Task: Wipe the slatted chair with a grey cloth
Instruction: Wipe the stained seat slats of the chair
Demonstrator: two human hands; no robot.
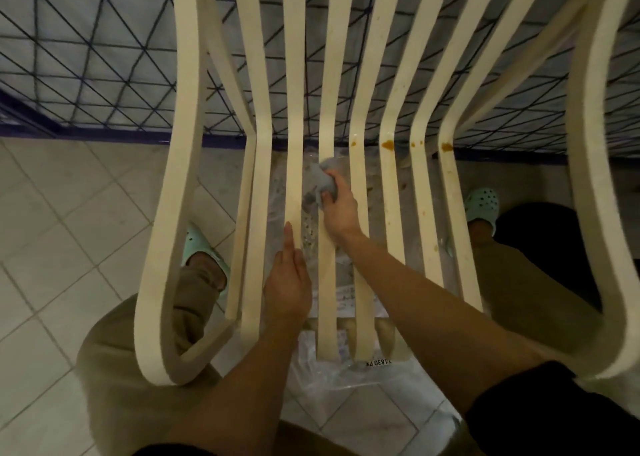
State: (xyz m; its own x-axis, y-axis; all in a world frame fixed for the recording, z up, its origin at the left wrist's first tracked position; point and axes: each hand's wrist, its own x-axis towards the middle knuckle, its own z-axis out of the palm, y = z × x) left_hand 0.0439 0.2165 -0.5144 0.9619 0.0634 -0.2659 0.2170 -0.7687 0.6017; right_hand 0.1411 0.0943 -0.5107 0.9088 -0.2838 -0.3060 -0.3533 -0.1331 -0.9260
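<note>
The floor is laid with pale square tiles (62, 213), their thin grey grout lines running on the diagonal. Along the far side stands a white quilted panel (86, 57) crossed by dark blue lines in a triangle pattern and edged at its foot by a dark blue band (104, 134). A crumpled clear plastic sheet (346, 389) lies on the tiles. The light is dim and warm.

On the chair (181, 178), cloth (323, 180) and right hand (341, 211) lie on a middle slat. The left hand (287, 285) rests one slat left
</note>
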